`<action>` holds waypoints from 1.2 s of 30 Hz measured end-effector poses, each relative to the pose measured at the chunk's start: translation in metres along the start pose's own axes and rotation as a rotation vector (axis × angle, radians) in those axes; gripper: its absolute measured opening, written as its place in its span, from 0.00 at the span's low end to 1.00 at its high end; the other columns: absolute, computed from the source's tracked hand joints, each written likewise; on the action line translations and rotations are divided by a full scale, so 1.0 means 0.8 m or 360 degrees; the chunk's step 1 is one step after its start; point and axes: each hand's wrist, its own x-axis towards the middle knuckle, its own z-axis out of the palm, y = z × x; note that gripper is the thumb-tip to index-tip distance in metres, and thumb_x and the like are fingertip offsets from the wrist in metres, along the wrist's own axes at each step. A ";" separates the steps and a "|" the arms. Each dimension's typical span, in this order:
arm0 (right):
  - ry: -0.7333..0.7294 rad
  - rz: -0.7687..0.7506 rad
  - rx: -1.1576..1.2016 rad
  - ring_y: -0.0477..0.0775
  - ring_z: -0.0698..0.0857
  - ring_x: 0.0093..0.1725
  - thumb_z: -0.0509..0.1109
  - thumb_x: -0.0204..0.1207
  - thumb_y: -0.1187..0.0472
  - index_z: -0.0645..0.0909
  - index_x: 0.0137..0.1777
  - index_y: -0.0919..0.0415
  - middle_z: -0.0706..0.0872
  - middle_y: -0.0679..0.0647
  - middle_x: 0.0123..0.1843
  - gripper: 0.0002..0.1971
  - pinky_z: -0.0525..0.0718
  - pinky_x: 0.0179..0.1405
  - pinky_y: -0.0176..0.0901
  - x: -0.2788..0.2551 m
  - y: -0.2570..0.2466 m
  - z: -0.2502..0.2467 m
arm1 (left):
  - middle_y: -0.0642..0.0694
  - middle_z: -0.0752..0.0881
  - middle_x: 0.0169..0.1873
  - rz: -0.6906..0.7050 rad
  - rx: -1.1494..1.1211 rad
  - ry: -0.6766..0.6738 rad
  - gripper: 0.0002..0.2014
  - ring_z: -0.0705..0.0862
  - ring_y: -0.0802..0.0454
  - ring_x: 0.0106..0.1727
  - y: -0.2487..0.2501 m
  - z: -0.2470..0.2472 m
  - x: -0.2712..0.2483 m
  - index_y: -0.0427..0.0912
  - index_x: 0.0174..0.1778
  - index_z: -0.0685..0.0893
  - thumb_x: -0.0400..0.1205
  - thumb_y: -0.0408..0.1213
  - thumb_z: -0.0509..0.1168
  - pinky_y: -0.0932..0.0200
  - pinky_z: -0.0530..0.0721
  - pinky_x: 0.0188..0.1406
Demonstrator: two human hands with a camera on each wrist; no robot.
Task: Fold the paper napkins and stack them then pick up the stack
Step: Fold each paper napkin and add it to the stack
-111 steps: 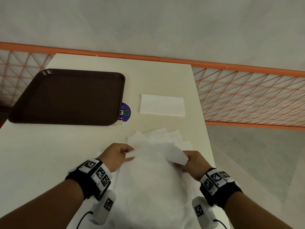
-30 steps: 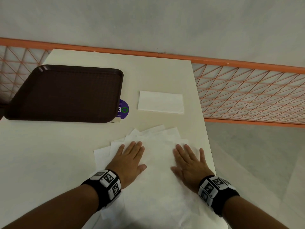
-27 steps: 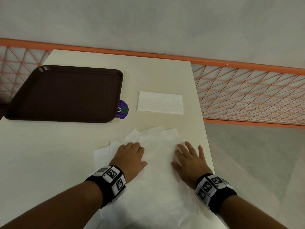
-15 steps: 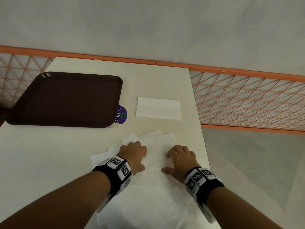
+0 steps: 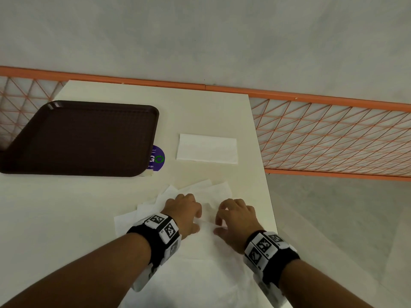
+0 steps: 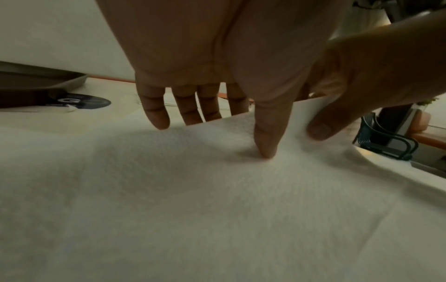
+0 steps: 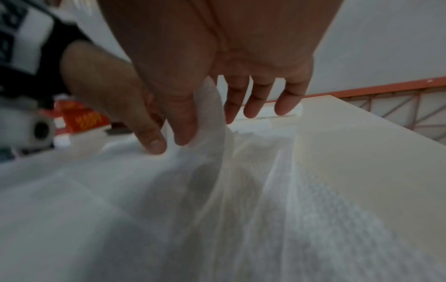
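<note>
A pile of unfolded white napkins [image 5: 206,250] lies at the table's near right. Both hands sit on its far part with curled fingers. In the left wrist view my left hand [image 6: 229,133] has its thumb pressed onto the top napkin [image 6: 217,190], and three fingertips are hidden behind the napkin's raised far edge. In the right wrist view my right hand [image 7: 178,141] holds a lifted fold of the top napkin [image 7: 212,118] rising behind its index finger, thumb beside it. One folded napkin [image 5: 206,151] lies flat farther back. In the head view my left hand [image 5: 193,210] and right hand [image 5: 220,218] are close together.
A dark brown tray [image 5: 77,138] sits at the back left, overlapping a purple round sticker [image 5: 157,158]. The table's [image 5: 66,218] right edge runs close by my right wrist. An orange mesh railing [image 5: 333,138] stands beyond it.
A second ago both hands lay flat and apart on the pile. They have since slid forward and together, and the fingers have curled to lift the top napkin's far edge.
</note>
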 end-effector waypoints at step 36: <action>0.0462 0.0819 0.1449 0.55 0.85 0.27 0.68 0.79 0.59 0.82 0.39 0.65 0.86 0.60 0.32 0.10 0.91 0.36 0.50 0.195 0.098 -0.102 | 0.43 0.72 0.26 -0.0582 -0.0944 0.0917 0.18 0.69 0.46 0.30 -0.090 -0.108 0.181 0.40 0.28 0.69 0.80 0.41 0.67 0.55 0.66 0.31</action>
